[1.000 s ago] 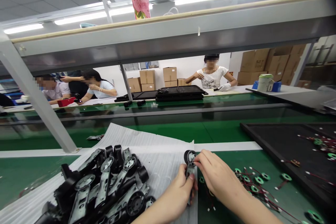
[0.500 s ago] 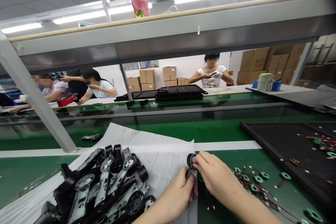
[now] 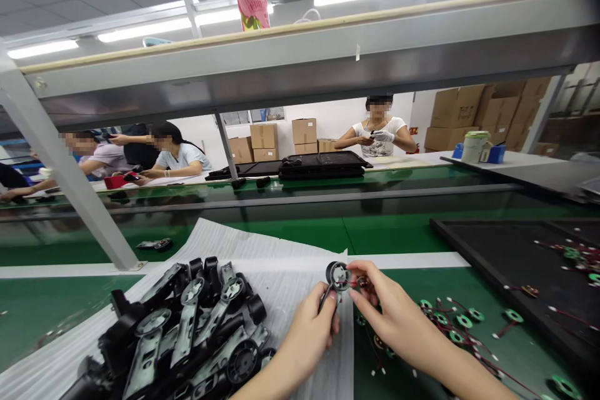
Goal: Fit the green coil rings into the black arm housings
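My left hand (image 3: 313, 319) grips a black and grey plastic housing (image 3: 335, 274) by its narrow handle, with its round open head tilted up toward me. Just right of that head, my right hand (image 3: 387, 306) pinches a small round wired part (image 3: 362, 282) between its fingers. Thin red wire seems to run from this part into the head. Left of my hands, similar housings (image 3: 187, 325) lie heaped on a white foam sheet (image 3: 300, 262). Green ring-shaped circuit boards with wires (image 3: 463, 322) lie scattered to the right of my right hand.
A black tray (image 3: 473, 256) with more wired boards stands at right. One more housing part (image 3: 154, 244) rests on the green conveyor belt (image 3: 384, 237). A slanted metal post (image 3: 70, 169) and an overhead shelf (image 3: 300, 69) frame the bench. Several people work across the belt.
The housing's head has turned to face me and risen slightly. My right hand has drawn back from it to the right, and the small round part now shows in its fingers.
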Demonstrator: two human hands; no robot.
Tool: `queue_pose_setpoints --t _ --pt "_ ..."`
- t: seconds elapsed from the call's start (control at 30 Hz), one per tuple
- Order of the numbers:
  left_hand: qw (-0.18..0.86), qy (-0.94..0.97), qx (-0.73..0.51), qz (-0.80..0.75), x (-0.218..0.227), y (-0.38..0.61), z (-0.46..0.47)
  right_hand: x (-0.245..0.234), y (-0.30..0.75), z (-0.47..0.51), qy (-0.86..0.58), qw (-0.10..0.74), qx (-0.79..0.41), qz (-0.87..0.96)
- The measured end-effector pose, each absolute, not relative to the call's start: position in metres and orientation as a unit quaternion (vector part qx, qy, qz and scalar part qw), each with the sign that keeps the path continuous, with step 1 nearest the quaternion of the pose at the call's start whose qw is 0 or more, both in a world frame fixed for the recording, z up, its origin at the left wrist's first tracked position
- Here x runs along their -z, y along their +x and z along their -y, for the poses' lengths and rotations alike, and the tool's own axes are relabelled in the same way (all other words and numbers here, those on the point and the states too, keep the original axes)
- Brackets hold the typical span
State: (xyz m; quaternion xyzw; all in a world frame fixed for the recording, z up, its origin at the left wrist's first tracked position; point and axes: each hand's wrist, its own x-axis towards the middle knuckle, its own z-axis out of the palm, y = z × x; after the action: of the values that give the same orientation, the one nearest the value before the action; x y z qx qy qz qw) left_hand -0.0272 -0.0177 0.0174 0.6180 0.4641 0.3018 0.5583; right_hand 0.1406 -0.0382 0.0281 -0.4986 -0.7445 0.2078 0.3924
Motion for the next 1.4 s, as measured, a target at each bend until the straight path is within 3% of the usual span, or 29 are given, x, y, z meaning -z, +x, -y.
queue_pose_setpoints --t 0.3,0.8,1.1,1.3,1.4 --pt "0.552 0.613 -0.290 -0.486 -0.021 -0.028 0.018 -0.018 0.150 0.022 -0.455 0.460 -0.280 0.709" --pt "0.558 0.633 -0.262 -0.468 -0.015 -0.028 0.023 -0.016 0.144 0.025 -0.481 0.427 -0.148 0.751" --pt "0.542 0.665 -0.257 -0.445 -0.010 -0.031 0.022 -0.012 0.149 0.022 -0.418 0.429 -0.442 0.668" --pt "0.563 0.647 -0.243 -0.454 -0.015 -0.029 0.025 -0.013 0.150 0.020 -0.395 0.422 -0.510 0.637" --pt "0.508 0.690 -0.238 -0.458 -0.018 -0.030 0.027 -0.015 0.148 0.019 -0.399 0.423 -0.530 0.617"
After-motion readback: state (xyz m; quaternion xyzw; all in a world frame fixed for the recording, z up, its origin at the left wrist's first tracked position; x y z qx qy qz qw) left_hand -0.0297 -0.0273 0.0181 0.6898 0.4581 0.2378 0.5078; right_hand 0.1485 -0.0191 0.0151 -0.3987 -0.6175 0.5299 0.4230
